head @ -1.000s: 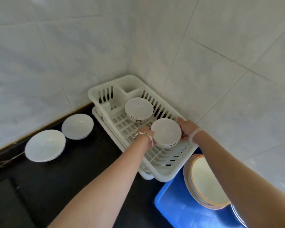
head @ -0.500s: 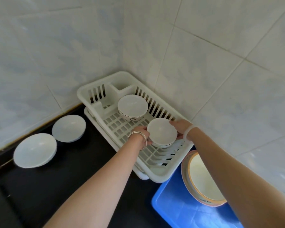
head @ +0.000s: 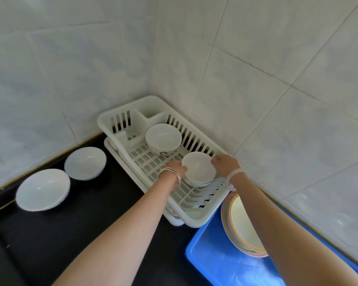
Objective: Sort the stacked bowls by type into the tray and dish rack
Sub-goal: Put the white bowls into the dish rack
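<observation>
A white dish rack (head: 196, 215) stands in the tiled corner. Inside it, at the back, sits a small white bowl (head: 163, 137) with a dark mark on its side. In the rack's middle a short stack of small white bowls (head: 198, 169) is held from both sides: my left hand (head: 175, 169) grips its left rim and my right hand (head: 224, 164) grips its right rim. A blue tray (head: 207, 261) at the lower right holds stacked orange-rimmed bowls (head: 241, 226), partly hidden by my right arm.
Two wide white bowls lie on the black counter at the left, a larger bowl (head: 42, 189) in front and a smaller bowl (head: 85, 163) behind it. White tiled walls close in the rack on two sides. The rack stands on a white drip tray (head: 175, 220).
Both hands keep their hold on the small bowl stack in the rack. The camera has tilted slightly, so everything sits a little lower and further left in view.
</observation>
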Demonstrator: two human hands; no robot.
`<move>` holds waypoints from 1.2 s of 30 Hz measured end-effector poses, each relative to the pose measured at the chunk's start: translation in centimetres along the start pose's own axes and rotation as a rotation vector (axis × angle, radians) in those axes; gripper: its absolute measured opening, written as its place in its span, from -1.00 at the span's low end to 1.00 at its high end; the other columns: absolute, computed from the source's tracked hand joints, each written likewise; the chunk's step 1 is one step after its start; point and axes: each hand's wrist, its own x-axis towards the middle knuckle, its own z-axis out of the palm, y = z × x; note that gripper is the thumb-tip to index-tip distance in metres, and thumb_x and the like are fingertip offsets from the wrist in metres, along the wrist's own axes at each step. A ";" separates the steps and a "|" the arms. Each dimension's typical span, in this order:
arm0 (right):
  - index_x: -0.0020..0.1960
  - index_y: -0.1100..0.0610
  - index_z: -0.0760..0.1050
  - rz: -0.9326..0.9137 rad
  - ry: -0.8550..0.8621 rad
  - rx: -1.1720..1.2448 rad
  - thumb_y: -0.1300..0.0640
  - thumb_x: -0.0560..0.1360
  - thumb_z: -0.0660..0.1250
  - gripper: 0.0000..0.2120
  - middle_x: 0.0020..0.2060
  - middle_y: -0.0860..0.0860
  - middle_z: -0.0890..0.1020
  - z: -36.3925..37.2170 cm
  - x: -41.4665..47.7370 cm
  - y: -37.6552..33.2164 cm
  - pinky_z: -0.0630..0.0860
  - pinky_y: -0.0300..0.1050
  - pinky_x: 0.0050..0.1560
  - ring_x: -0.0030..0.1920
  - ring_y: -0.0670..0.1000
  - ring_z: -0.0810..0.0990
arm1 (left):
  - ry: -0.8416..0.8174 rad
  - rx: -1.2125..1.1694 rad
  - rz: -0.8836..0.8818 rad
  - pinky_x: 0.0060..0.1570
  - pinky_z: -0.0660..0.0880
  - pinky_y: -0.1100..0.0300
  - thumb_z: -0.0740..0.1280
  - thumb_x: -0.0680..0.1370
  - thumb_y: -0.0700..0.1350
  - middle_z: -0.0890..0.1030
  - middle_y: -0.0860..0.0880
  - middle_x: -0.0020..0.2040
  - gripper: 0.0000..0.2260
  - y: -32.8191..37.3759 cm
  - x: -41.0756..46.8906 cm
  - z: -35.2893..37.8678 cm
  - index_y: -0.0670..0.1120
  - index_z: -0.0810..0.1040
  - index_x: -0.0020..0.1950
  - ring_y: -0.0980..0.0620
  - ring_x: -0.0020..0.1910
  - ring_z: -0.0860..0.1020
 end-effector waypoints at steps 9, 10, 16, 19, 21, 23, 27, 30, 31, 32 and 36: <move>0.17 0.08 0.53 -0.232 0.007 0.422 0.08 0.58 0.12 -0.73 -0.02 -0.02 0.64 1.5 -6.6 -5.6 0.50 0.00 0.14 -0.04 0.00 0.61 | 0.129 0.050 0.198 0.26 0.44 0.04 0.21 0.56 -0.12 0.50 -0.04 0.32 -0.65 -1.4 -6.0 -8.0 -0.03 0.41 0.36 0.04 0.16 0.52; 0.13 0.05 0.54 -0.263 -0.019 0.447 0.06 0.58 0.13 -0.75 -0.07 -0.06 0.65 2.4 -7.6 -6.8 0.52 -0.05 0.08 -0.09 -0.04 0.63 | 0.173 0.048 0.212 0.28 0.42 0.03 0.22 0.56 -0.11 0.49 -0.02 0.32 -0.65 -2.2 -7.0 -9.2 -0.02 0.41 0.36 0.04 0.21 0.50; 0.06 -0.03 0.53 -0.328 -0.202 0.484 0.05 0.59 0.12 -0.79 -0.23 -0.17 0.63 10.4 -10.6 -12.9 0.46 -0.32 -0.20 -0.27 -0.20 0.61 | 0.528 0.116 0.175 0.15 0.33 0.24 0.28 0.53 -0.17 0.55 -0.03 0.27 -0.67 -9.3 -12.0 -16.7 -0.05 0.47 0.30 0.02 0.23 0.50; 0.06 -0.01 0.52 -0.244 -0.296 0.460 0.03 0.58 0.12 -0.79 -0.17 -0.08 0.64 14.7 -10.5 -15.7 0.47 -0.23 -0.21 -0.22 -0.10 0.59 | 0.741 0.145 0.083 0.22 0.37 0.08 0.30 0.52 -0.17 0.52 -0.13 0.28 -0.65 -12.7 -12.6 -19.7 -0.10 0.46 0.31 -0.11 0.23 0.51; 0.07 -0.01 0.50 -0.240 -0.304 0.385 0.03 0.58 0.11 -0.79 -0.03 0.03 0.65 16.9 -10.0 -17.5 0.56 -0.06 -0.06 -0.08 0.04 0.62 | 0.862 0.153 0.039 0.29 0.32 0.02 0.32 0.51 -0.19 0.46 -0.18 0.34 -0.61 -14.5 -12.4 -21.3 -0.14 0.44 0.33 -0.16 0.28 0.44; 0.31 0.07 0.41 -0.227 -0.295 0.278 0.00 0.58 0.11 -0.65 0.16 0.09 0.59 18.4 -9.1 -19.1 0.50 0.08 0.18 0.11 0.13 0.58 | 0.924 0.133 0.015 0.36 0.26 0.01 0.34 0.49 -0.21 0.36 -0.21 0.40 -0.56 -15.9 -12.0 -22.6 -0.17 0.39 0.37 -0.17 0.35 0.36; 0.48 0.15 0.18 -0.183 -0.284 0.118 -0.06 0.59 0.09 -0.48 0.40 0.14 0.38 20.3 -7.2 -21.3 0.31 0.00 0.33 0.36 0.15 0.39 | 0.929 -0.028 -0.052 0.41 0.23 -0.06 0.35 0.48 -0.23 0.35 -0.22 0.42 -0.43 -17.8 -10.5 -25.0 -0.16 0.25 0.46 -0.18 0.41 0.31; 0.35 0.19 0.35 -0.201 -0.224 0.108 -0.02 0.60 0.11 -0.59 0.26 0.15 0.51 21.4 -6.1 -22.5 0.40 -0.07 0.09 0.22 0.16 0.50 | 0.866 -0.230 -0.080 0.36 0.30 -0.04 0.34 0.48 -0.23 0.45 -0.15 0.36 -0.42 -18.6 -9.7 -26.2 -0.10 0.23 0.47 -0.15 0.33 0.43; 0.29 0.20 0.40 -0.181 -0.214 0.153 0.00 0.59 0.12 -0.63 0.19 0.16 0.56 21.8 -5.8 -22.8 0.45 -0.09 0.06 0.15 0.18 0.55 | 0.845 -0.278 -0.080 0.35 0.31 -0.02 0.34 0.48 -0.24 0.49 -0.14 0.34 -0.44 -18.8 -9.4 -26.5 -0.10 0.26 0.45 -0.13 0.31 0.45; 0.24 0.21 0.42 -0.137 -0.223 0.230 0.03 0.58 0.14 -0.66 0.12 0.19 0.59 22.2 -5.5 -23.2 0.51 -0.01 0.08 0.09 0.19 0.58 | 0.825 -0.320 -0.081 0.35 0.33 -0.02 0.34 0.48 -0.25 0.50 -0.14 0.32 -0.46 -19.1 -9.2 -26.7 -0.10 0.29 0.44 -0.12 0.31 0.45; 0.07 0.26 0.42 0.057 -0.277 0.538 0.26 0.51 0.21 -0.84 -0.06 0.23 0.61 23.4 -4.0 -23.6 0.56 0.19 0.09 -0.03 0.25 0.63 | 0.740 -0.658 -0.055 0.31 0.39 -0.06 0.27 0.49 -0.35 0.50 -0.15 0.31 -0.50 -20.0 -8.4 -27.0 -0.06 0.33 0.40 -0.12 0.30 0.45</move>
